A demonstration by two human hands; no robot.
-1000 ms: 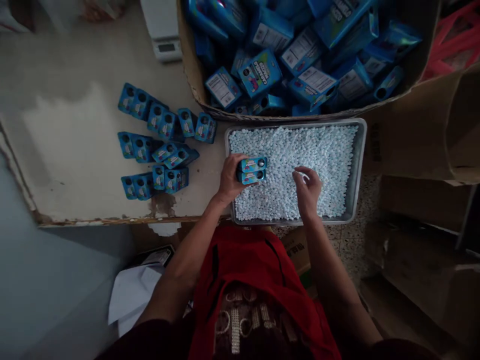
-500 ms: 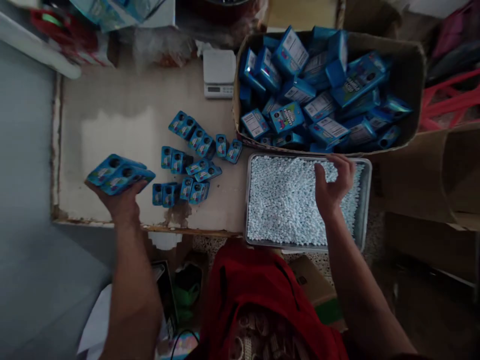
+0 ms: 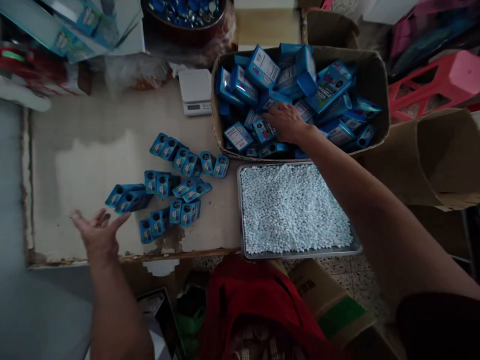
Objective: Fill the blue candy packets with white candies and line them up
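My left hand (image 3: 99, 232) is open, fingers spread, just in front of a pair of small blue printed boxes (image 3: 129, 197) standing on the table. It looks free of them. More such boxes (image 3: 163, 182) stand in loose pairs to the right, each showing a dark round spot on top. My right hand (image 3: 287, 122) reaches into a large cardboard carton (image 3: 382, 107) heaped with blue boxes. Its fingers lie over the edge of one blue box (image 3: 264, 129); the thumb is hidden, so whether it grips is unclear.
A metal tray (image 3: 242, 215) of small pale blue pellets (image 3: 292, 210) sits below the carton, under my right forearm. A white digital scale (image 3: 195, 90) stands left of the carton. A bowl (image 3: 187, 22) of shiny blue pieces is at the back, and a pink plastic stool (image 3: 435, 82) at right.
My left hand has set the pair of boxes down on the table and let go. My right hand has moved from above the tray into the carton. The view has shifted.
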